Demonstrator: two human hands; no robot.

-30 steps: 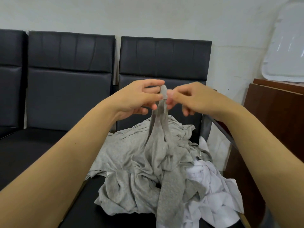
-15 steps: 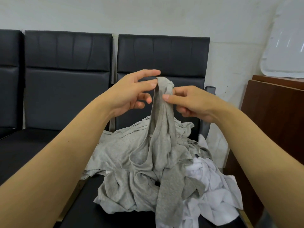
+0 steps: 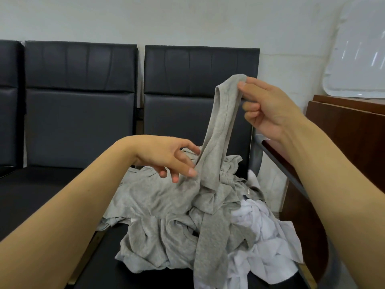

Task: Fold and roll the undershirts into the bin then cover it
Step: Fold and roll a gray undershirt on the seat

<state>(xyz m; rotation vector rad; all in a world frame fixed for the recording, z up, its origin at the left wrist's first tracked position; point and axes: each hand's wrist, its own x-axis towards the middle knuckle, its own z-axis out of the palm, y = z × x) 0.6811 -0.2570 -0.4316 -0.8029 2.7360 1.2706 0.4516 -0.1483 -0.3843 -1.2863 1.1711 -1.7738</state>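
A heap of grey undershirts (image 3: 166, 215) lies on the black seat in front of me, with white undershirts (image 3: 262, 232) bunched at its right side. My right hand (image 3: 268, 109) pinches the strap of one grey undershirt (image 3: 220, 126) between thumb and forefinger and holds it up above the heap. My left hand (image 3: 166, 157) is lower, fingers spread and loosely bent, its fingertips touching the same strap near where it meets the pile. No bin is in view.
A row of black padded chairs (image 3: 81, 97) stands against the white wall. A brown wooden cabinet (image 3: 350, 142) is at the right, and a white plastic lid (image 3: 358, 51) leans on the wall above it.
My right hand has lifted the strap higher and to the right. My left hand has let go of the strap's top and dropped down to its base at the pile.
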